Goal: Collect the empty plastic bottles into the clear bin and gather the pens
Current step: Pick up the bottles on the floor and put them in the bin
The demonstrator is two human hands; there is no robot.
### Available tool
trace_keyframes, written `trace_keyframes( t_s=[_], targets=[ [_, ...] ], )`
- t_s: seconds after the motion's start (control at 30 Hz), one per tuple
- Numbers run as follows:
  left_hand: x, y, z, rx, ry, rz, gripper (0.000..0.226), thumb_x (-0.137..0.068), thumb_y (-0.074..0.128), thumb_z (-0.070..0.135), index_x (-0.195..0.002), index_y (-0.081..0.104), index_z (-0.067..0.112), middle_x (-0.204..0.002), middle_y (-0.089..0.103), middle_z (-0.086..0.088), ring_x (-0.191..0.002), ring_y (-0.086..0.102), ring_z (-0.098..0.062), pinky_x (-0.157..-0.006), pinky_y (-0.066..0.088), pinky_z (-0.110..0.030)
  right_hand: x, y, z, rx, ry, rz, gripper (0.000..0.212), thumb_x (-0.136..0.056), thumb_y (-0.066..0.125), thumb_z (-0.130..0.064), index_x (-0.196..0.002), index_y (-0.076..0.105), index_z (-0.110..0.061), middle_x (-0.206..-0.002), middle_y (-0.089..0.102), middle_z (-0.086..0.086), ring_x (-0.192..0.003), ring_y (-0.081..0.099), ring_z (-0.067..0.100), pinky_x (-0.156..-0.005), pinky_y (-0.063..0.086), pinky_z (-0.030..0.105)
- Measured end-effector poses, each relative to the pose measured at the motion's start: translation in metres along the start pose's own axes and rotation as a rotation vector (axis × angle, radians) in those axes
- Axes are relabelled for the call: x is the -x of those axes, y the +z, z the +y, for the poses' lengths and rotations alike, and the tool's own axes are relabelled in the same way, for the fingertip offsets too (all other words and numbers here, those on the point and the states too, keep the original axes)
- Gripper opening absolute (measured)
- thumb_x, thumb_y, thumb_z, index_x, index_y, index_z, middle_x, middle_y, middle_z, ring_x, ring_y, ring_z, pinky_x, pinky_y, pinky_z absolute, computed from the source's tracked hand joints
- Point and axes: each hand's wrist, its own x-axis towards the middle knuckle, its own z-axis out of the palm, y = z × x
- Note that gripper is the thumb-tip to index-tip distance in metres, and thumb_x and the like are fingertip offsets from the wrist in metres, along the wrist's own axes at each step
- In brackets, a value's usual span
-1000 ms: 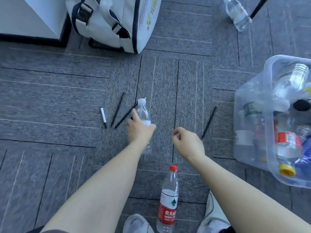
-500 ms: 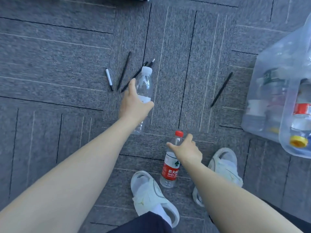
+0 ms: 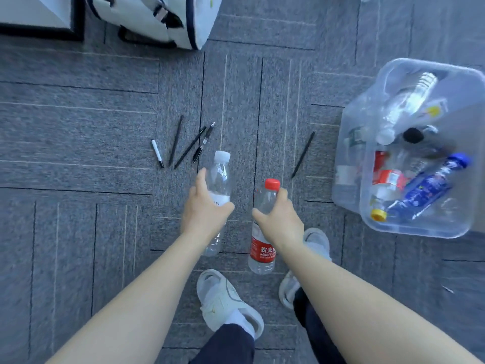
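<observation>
Item count, left to right: four pens in a loose cluster at 11 o'clock from the hands, namely one white-barrelled marker and three black pens; one further black pen lying alone at 1 o'clock; two bottles in hand; one clear bin at 3 o'clock, holding several bottles, exact number not determinable through the overlapping plastic. A white bag sits at 12 o'clock on the grey carpet. Two white sandals are visible at 6 o'clock, the left sandal in full, the right sandal partly hidden behind the forearm.

Change against the frame half a second earlier: the right hand, then only touching the neck of the red-label bottle standing by the feet, now has it lifted off the floor. The bin and bag are again in view.

Hand state: the left hand is closed around the white-cap bottle, thumb across the label, cap pointing to 12 o'clock. The right hand is wrapped around the upper body of the red-label bottle, red cap above the fingers, base hanging toward 6 o'clock. Both bottles are side by side, apart, well short of the bin
</observation>
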Motion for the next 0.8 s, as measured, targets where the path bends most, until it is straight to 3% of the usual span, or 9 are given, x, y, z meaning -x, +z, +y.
trace_keyframes(
  t_s=[0.17, 0.27, 0.37, 0.5, 0.63, 0.7, 0.8],
  targets=[
    [0.064, -0.031, 0.083, 0.001, 0.019, -0.075, 0.090, -0.077, 0.065, 0.028, -0.148, 0.010, 0.037, -0.135, 0.044, -0.003, -0.108, 0.050, -0.024, -0.084, 0.045, -0.040, 0.045, -0.129, -0.016, -0.181, -0.011, 0.128, 0.065, -0.079, 0.061, -0.052, -0.133, 0.032, -0.031, -0.119, 0.056, -0.002, -0.103, 0.060, 0.025, -0.078, 0.049, 0.040],
    [0.092, -0.036, 0.137, 0.022, 0.063, -0.113, 0.087, -0.077, 0.063, 0.028, -0.147, 0.011, 0.041, -0.136, 0.043, 0.000, -0.103, 0.050, -0.021, -0.083, 0.046, -0.041, 0.058, -0.208, 0.001, -0.289, 0.041, 0.227, 0.077, -0.080, 0.063, -0.055, -0.143, 0.026, -0.031, -0.129, 0.055, -0.002, -0.112, 0.058, 0.024, -0.086, 0.050, 0.043],
    [0.107, -0.028, 0.185, 0.007, 0.125, -0.158, 0.086, -0.080, 0.061, 0.026, -0.147, 0.009, 0.042, -0.137, 0.040, 0.004, -0.101, 0.048, -0.019, -0.078, 0.044, -0.038, 0.053, -0.270, 0.032, -0.366, 0.114, 0.319, 0.077, -0.080, 0.065, -0.053, -0.143, 0.028, -0.028, -0.126, 0.058, 0.001, -0.112, 0.058, 0.027, -0.087, 0.048, 0.043],
    [0.109, -0.001, 0.231, -0.020, 0.188, -0.199, 0.086, -0.080, 0.059, 0.025, -0.148, 0.009, 0.042, -0.133, 0.041, 0.004, -0.099, 0.051, -0.020, -0.075, 0.044, -0.037, 0.020, -0.318, 0.087, -0.420, 0.237, 0.363, 0.079, -0.078, 0.065, -0.056, -0.142, 0.028, -0.029, -0.125, 0.062, 0.007, -0.111, 0.059, 0.032, -0.091, 0.049, 0.046],
    [0.109, 0.031, 0.257, -0.075, 0.262, -0.244, 0.088, -0.080, 0.061, 0.026, -0.149, 0.009, 0.042, -0.134, 0.041, 0.007, -0.102, 0.048, -0.016, -0.075, 0.040, -0.034, -0.019, -0.332, 0.132, -0.372, 0.352, 0.266, 0.099, -0.081, 0.062, -0.064, -0.155, 0.010, -0.022, -0.145, 0.049, 0.012, -0.125, 0.052, 0.035, -0.090, 0.045, 0.041],
    [0.109, 0.046, 0.268, -0.112, 0.294, -0.275, 0.089, -0.080, 0.061, 0.025, -0.150, 0.008, 0.042, -0.132, 0.041, 0.008, -0.099, 0.046, -0.012, -0.073, 0.037, -0.031, -0.026, -0.333, 0.145, -0.327, 0.385, 0.244, 0.089, -0.088, 0.056, -0.058, -0.154, 0.013, -0.015, -0.144, 0.049, 0.016, -0.126, 0.051, 0.036, -0.090, 0.044, 0.042],
    [0.115, 0.064, 0.290, -0.153, 0.296, -0.295, 0.090, -0.079, 0.062, 0.031, -0.150, 0.008, 0.042, -0.135, 0.043, 0.009, -0.100, 0.047, -0.011, -0.077, 0.038, -0.031, -0.015, -0.333, 0.150, -0.343, 0.347, 0.266, 0.056, -0.092, 0.052, -0.047, -0.139, 0.039, -0.019, -0.125, 0.061, 0.009, -0.109, 0.059, 0.032, -0.079, 0.044, 0.038]
  ],
)
